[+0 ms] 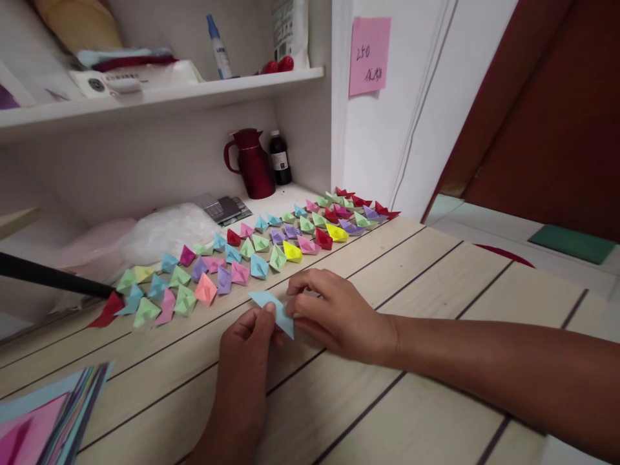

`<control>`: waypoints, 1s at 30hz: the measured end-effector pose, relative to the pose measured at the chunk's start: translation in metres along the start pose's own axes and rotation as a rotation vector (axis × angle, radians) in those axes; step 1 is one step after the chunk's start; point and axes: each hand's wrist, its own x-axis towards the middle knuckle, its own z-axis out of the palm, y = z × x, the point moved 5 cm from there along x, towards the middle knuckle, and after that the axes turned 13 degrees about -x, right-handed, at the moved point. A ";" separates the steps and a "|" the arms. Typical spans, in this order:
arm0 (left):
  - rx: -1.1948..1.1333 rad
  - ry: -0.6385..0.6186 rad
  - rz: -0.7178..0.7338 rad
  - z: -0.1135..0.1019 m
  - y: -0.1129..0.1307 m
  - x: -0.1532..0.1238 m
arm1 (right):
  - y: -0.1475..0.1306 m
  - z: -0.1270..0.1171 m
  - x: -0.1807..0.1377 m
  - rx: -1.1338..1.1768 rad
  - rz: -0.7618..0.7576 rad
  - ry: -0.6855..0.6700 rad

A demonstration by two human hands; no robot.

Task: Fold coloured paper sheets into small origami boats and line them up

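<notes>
Between my two hands, above the striped tabletop, is a light blue piece of folded paper point(285, 320) with pointed ends. My left hand point(247, 336) pinches it from the near side, thumb on top. From the right, my right hand point(334, 313) has its curled fingers at the paper's right edge; its fingertips are partly hidden behind the paper. Just beyond my hands stand rows of small folded paper boats, among them a blue paper boat point(259, 266), a green paper boat point(278, 258) and an orange paper boat point(206, 290).
A stack of coloured paper point(72, 413) lies at the near left. Behind the boats are a clear plastic bag point(169, 229), a dark red jug point(254, 165) and a dark bottle point(279, 159). A black bar point(53, 274) reaches in from the left. A shelf point(169, 103) hangs above.
</notes>
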 end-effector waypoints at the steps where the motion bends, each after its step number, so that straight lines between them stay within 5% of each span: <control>1: -0.007 -0.014 0.001 0.001 0.000 0.000 | 0.001 -0.001 0.000 -0.005 -0.006 0.020; 7: 0.106 -0.123 0.034 0.004 0.002 -0.002 | 0.002 -0.001 -0.001 0.109 -0.032 0.051; 13: 0.114 -0.133 0.124 0.011 0.000 -0.006 | 0.034 0.022 -0.001 0.787 0.545 -0.032; 16: 0.075 0.011 0.094 0.005 -0.007 -0.002 | 0.044 0.036 -0.003 1.103 0.746 -0.020; 21: -0.027 0.290 0.121 -0.015 -0.011 0.010 | 0.041 0.042 -0.006 1.289 0.815 0.003; 30: -0.117 -0.007 0.158 0.004 -0.013 0.007 | 0.035 0.043 -0.006 1.343 0.821 -0.065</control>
